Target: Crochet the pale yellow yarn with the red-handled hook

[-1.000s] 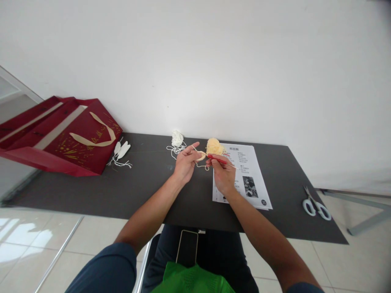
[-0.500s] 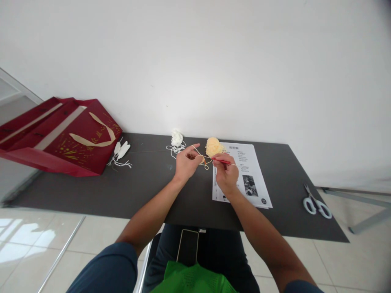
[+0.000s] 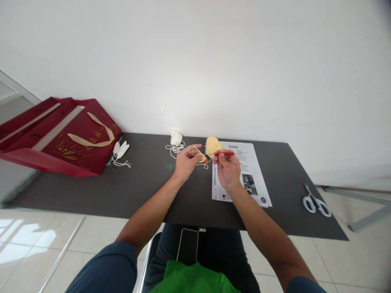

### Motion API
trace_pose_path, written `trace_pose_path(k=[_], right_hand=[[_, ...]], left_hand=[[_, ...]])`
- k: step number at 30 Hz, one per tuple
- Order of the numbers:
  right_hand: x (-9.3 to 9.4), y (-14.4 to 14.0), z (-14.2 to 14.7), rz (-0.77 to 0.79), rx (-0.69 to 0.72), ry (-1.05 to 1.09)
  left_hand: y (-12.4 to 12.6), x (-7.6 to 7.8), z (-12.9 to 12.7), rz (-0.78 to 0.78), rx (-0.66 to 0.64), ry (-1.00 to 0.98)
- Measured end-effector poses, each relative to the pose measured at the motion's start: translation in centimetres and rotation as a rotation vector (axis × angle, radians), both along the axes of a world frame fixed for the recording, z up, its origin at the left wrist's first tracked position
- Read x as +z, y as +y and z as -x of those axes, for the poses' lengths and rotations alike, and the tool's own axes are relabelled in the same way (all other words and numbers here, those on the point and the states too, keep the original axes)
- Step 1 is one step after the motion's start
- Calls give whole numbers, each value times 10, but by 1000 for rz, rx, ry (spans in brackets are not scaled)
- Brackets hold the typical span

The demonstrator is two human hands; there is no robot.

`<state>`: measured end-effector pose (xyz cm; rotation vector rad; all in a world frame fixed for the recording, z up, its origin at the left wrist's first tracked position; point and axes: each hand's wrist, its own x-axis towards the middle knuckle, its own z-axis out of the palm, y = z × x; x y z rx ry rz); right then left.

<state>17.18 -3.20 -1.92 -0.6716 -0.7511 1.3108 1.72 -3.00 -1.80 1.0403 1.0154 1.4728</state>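
My left hand [image 3: 186,162] is closed on a small piece of yellow crochet work [image 3: 202,159], with yarn running over its raised index finger. A small orange spot, perhaps a stitch marker, shows at the edge of the piece. My right hand [image 3: 228,169] grips a red-handled crochet hook [image 3: 224,153], held level beside the piece; whether its tip touches the yarn I cannot tell. Just behind the hands sits a ball of yellow yarn [image 3: 213,145].
Printed sheets [image 3: 261,183] lie partly under my right hand. White yarn [image 3: 176,137] is by the wall, and white crocheted pieces [image 3: 122,150] lie near a red gift bag [image 3: 91,146] at left. Scissors [image 3: 316,203] rest at the dark table's [image 3: 137,187] right end.
My right hand has turned, so more of the palm side shows and the hook lies more level, slightly higher. My left hand stays nearly in place with the crochet piece.
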Motion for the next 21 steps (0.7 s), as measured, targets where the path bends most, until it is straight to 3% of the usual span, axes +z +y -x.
trace_pose_path(k=[8, 14, 21], right_hand=[[-4, -4, 11, 133, 11, 56], [-5, -9, 17, 124, 26, 72], [-5, -11, 21, 80, -15, 6]], left_hand=[[0, -3, -3, -19, 42, 5], [-1, -3, -5, -79, 108, 23], [-2, -1, -2, -47, 78, 39]])
